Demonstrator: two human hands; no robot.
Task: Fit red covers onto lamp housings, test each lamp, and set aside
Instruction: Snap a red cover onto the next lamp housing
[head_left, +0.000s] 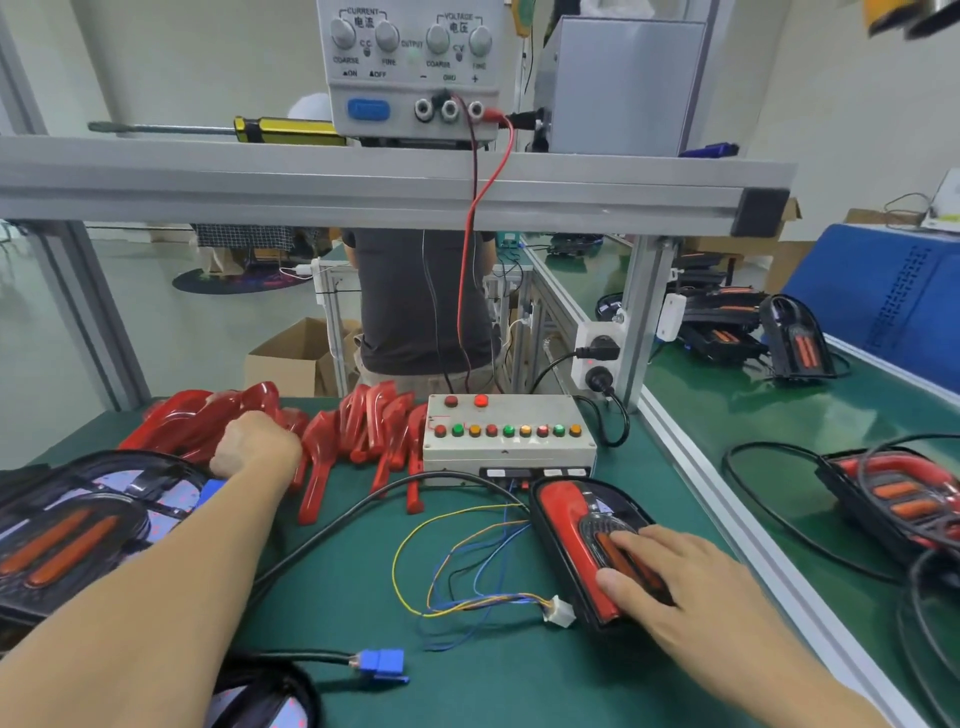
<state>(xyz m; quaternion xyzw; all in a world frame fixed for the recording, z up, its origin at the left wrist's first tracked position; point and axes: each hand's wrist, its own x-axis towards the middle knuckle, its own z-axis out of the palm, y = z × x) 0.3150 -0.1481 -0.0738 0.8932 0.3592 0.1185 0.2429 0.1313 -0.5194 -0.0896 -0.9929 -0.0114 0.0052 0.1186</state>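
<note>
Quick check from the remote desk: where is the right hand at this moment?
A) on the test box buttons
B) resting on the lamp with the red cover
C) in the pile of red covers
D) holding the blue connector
B: the right hand lies with fairly straight fingers on the lamp beside the test box.

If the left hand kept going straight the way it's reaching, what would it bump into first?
The left hand already sits at the pile of red covers, so those come first. Whether it already grips one is hidden behind the knuckles.
</note>
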